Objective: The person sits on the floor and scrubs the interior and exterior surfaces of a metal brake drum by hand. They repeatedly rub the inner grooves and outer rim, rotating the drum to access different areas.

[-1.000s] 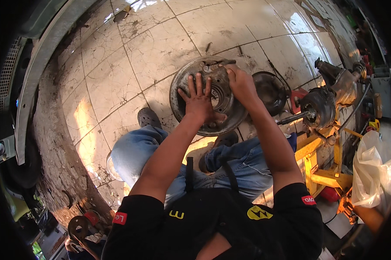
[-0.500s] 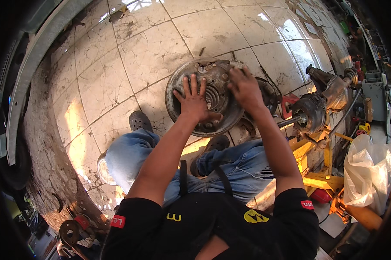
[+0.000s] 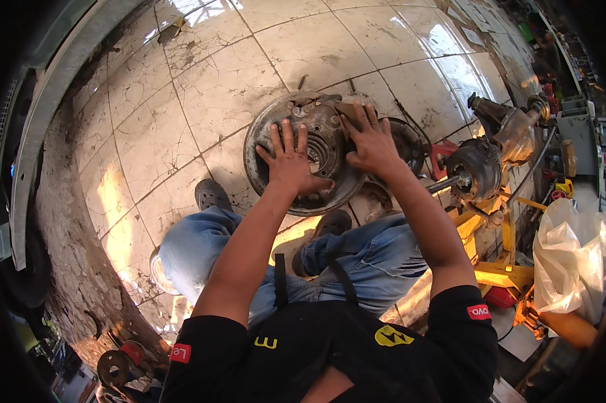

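Palm down, left hand (image 3: 289,169) lies spread on round metal plate (image 3: 343,177)

Crumpled plastic bag (image 3: 572,258), yellow metal stand (image 3: 503,275), tiled floor (image 3: 215,77)

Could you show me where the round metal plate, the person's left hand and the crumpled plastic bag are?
Round metal plate (image 3: 334,149), head view: a bare part of its face.
Left hand (image 3: 289,168), head view: the back of the hand.
Plastic bag (image 3: 572,258), head view: its crumpled middle.
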`<action>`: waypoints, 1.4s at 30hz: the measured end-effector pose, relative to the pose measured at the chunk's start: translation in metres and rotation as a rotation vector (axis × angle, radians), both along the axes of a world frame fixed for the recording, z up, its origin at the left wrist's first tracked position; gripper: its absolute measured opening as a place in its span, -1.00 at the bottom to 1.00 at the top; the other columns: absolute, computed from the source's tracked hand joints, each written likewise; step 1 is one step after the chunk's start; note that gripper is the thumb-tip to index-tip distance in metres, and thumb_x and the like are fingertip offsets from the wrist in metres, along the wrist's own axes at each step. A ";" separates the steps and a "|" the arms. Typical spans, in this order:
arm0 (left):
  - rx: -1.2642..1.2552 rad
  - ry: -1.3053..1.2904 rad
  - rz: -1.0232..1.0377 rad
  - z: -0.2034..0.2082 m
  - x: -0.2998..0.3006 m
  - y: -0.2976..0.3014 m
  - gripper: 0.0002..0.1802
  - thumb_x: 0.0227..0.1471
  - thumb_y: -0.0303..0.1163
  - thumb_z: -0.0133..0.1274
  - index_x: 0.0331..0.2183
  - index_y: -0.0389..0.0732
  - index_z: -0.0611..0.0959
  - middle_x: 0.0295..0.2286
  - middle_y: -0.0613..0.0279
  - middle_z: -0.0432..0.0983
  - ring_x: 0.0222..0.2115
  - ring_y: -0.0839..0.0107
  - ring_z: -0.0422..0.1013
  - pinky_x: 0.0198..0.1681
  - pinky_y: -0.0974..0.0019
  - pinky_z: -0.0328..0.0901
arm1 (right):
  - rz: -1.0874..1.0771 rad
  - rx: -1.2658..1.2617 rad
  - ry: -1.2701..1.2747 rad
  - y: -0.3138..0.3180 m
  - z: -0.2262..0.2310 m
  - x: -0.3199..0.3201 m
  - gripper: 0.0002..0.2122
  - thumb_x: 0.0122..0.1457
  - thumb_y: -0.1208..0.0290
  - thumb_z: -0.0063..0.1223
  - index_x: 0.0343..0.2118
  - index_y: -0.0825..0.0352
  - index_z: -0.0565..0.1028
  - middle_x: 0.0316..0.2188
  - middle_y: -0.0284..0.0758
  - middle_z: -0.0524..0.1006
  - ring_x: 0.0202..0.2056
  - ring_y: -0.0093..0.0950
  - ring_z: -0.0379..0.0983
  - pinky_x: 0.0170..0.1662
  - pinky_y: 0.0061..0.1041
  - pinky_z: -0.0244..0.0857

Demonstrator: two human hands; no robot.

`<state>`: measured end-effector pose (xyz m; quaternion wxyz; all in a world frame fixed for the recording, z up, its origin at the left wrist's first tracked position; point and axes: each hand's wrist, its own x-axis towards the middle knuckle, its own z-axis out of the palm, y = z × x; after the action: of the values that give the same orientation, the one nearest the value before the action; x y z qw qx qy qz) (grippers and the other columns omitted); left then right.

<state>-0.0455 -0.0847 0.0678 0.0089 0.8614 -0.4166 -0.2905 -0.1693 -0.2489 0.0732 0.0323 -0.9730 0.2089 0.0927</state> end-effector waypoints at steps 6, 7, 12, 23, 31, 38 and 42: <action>-0.017 -0.040 -0.050 -0.008 -0.001 -0.002 0.60 -0.53 0.42 0.27 0.32 -0.13 -0.25 0.30 -0.11 -0.56 0.30 -0.15 -0.60 0.18 -0.53 -0.43 | -0.010 -0.009 0.026 0.004 -0.001 -0.007 -0.26 0.00 0.02 0.03 0.29 0.06 0.16 0.39 -0.23 -0.20 0.38 -0.10 -0.31 0.25 0.24 -0.24; 0.031 -0.046 -0.064 -0.002 -0.001 -0.005 0.60 -0.52 0.42 0.27 0.32 -0.14 -0.26 0.30 -0.11 -0.57 0.30 -0.16 -0.60 0.17 -0.53 -0.43 | -0.023 -0.006 -0.016 0.004 -0.009 -0.003 -0.27 0.01 -0.02 0.02 0.29 0.07 0.18 0.39 -0.22 -0.19 0.38 -0.09 -0.31 0.24 0.25 -0.24; 0.010 -0.045 -0.017 -0.004 -0.002 -0.002 0.58 -0.53 0.39 0.28 0.32 -0.11 -0.22 0.31 -0.09 -0.53 0.31 -0.15 -0.58 0.19 -0.51 -0.40 | -0.092 0.065 -0.087 0.011 -0.011 -0.004 -0.22 0.10 -0.32 -0.19 0.27 0.16 0.21 0.38 -0.23 -0.16 0.37 -0.07 -0.32 0.22 0.31 -0.29; -0.003 -0.041 -0.009 -0.002 0.000 -0.007 0.58 -0.56 0.38 0.32 0.32 -0.09 -0.18 0.32 -0.04 -0.52 0.31 -0.11 -0.58 0.20 -0.49 -0.39 | -0.238 0.146 -0.364 0.021 -0.044 -0.003 -0.50 0.27 0.03 -0.21 0.15 0.24 0.39 0.35 -0.20 -0.04 0.33 0.00 -0.18 0.23 0.13 -0.05; -0.007 -0.023 -0.007 -0.005 -0.001 -0.006 0.57 -0.56 0.36 0.33 0.32 -0.09 -0.16 0.32 -0.04 -0.52 0.31 -0.11 -0.58 0.19 -0.50 -0.41 | -0.206 0.041 -0.370 0.021 -0.045 0.006 -0.58 0.27 0.19 -0.16 0.08 0.33 0.43 0.31 -0.15 0.03 0.28 0.11 -0.09 0.20 0.06 0.03; 0.000 -0.039 -0.022 -0.004 0.001 -0.006 0.58 -0.56 0.37 0.32 0.32 -0.08 -0.18 0.32 -0.03 -0.52 0.31 -0.11 -0.58 0.19 -0.51 -0.41 | -0.202 0.085 -0.399 0.016 -0.040 0.015 -0.59 0.26 0.21 -0.14 0.06 0.34 0.45 0.30 -0.10 0.03 0.27 0.13 -0.07 0.20 0.06 0.04; 0.016 -0.045 -0.033 -0.004 0.001 -0.005 0.59 -0.56 0.38 0.32 0.32 -0.08 -0.19 0.32 -0.04 -0.53 0.31 -0.11 -0.59 0.19 -0.51 -0.40 | -0.170 0.063 -0.396 0.017 -0.044 0.003 -0.60 0.26 0.22 -0.13 0.06 0.33 0.45 0.29 -0.10 0.05 0.27 0.11 -0.05 0.20 0.07 0.04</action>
<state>-0.0440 -0.0902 0.0642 -0.0124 0.8608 -0.4285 -0.2745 -0.1665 -0.2319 0.0294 0.1110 -0.9496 0.2767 -0.0967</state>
